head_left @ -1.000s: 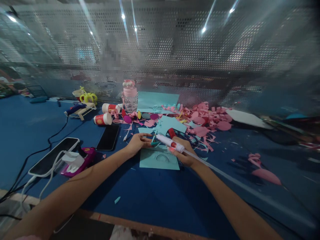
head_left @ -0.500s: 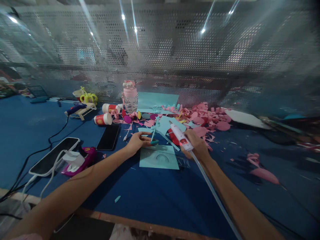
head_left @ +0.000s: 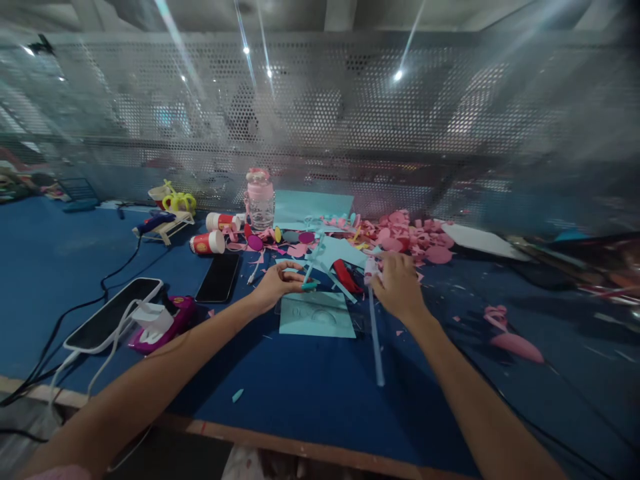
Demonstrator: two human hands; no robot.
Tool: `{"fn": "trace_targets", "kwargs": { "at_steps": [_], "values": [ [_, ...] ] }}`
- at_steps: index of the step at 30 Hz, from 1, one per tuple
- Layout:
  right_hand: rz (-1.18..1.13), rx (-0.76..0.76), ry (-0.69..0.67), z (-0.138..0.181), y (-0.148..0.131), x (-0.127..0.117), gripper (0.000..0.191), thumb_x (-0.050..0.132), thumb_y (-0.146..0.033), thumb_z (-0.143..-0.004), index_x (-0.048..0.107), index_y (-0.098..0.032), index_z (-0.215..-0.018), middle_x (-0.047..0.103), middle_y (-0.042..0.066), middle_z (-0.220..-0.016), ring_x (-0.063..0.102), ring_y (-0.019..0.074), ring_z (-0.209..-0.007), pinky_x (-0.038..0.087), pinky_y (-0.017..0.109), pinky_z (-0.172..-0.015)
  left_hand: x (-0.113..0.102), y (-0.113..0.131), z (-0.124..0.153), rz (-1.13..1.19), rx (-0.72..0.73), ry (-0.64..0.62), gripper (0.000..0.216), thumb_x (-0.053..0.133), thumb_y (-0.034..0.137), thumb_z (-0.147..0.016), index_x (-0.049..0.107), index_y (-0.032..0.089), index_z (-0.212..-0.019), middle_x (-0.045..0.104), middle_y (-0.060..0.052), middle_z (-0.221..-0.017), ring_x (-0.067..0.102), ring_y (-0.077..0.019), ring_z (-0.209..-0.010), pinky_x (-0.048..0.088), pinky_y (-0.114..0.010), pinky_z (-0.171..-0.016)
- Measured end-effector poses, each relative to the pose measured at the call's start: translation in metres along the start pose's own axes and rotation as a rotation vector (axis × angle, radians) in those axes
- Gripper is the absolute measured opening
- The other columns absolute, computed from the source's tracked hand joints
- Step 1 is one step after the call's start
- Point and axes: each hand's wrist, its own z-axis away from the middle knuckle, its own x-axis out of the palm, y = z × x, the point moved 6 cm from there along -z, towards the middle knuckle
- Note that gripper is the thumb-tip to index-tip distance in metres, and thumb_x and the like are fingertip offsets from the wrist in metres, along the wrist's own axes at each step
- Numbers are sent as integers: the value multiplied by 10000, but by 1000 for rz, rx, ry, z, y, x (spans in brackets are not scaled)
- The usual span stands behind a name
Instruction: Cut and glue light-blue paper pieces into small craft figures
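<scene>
My left hand [head_left: 275,287] is closed, its fingertips pinching a small teal craft piece [head_left: 310,285] from which a thin pale-blue strip [head_left: 314,259] rises at a slant. My right hand [head_left: 399,283] is closed at the side of a white glue gun [head_left: 371,269], which points away from me. From the gun's back end a long clear glue stick [head_left: 376,343] runs towards me. A light-blue sheet [head_left: 315,323] with faint round marks lies just in front of my left fingertips. Between my hands rests a red object [head_left: 346,276], its kind unclear, beside more light-blue sheets [head_left: 341,253].
Pink cut-out pieces [head_left: 400,233] are heaped at the back. A pink-lidded bottle [head_left: 260,200], paper cups [head_left: 207,243], a black phone [head_left: 218,277], a purple power strip [head_left: 165,327] and a white-framed phone [head_left: 115,313] stand left. A pink piece [head_left: 515,345] lies right.
My right hand and the glue gun have moved back from the work, and the glue stick now lies straighter towards me. My left hand keeps its pinch. The view has tilted slightly up.
</scene>
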Motion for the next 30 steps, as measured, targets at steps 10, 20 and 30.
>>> {"fn": "trace_targets", "kwargs": {
  "at_steps": [10,20,30],
  "values": [
    [-879,99,-332,-10,-61,41,272,522,-406,-760,595,-148,-805,664,74,-732,638,212,-694,505,373,-685,1,4,3,66,19,-1,521,799,206,-466,477,148,-872,639,34,-600,639,-132,-578,526,-269,-617],
    [-1216,343,-354,-10,-64,40,379,575,-428,-717,578,-139,-961,668,49,-724,545,100,-379,444,211,-318,-6,1,0,31,65,75,514,805,198,-443,507,131,-856,627,36,-578,598,-92,-527,511,-232,-576],
    [-1357,395,-422,-2,-70,53,458,635,-422,-642,614,-122,-988,638,3,-613,433,44,-282,343,175,-263,-3,-5,1,-8,88,97,494,802,184,-433,503,130,-822,625,42,-565,594,-88,-511,503,-219,-554]
  ]
}}
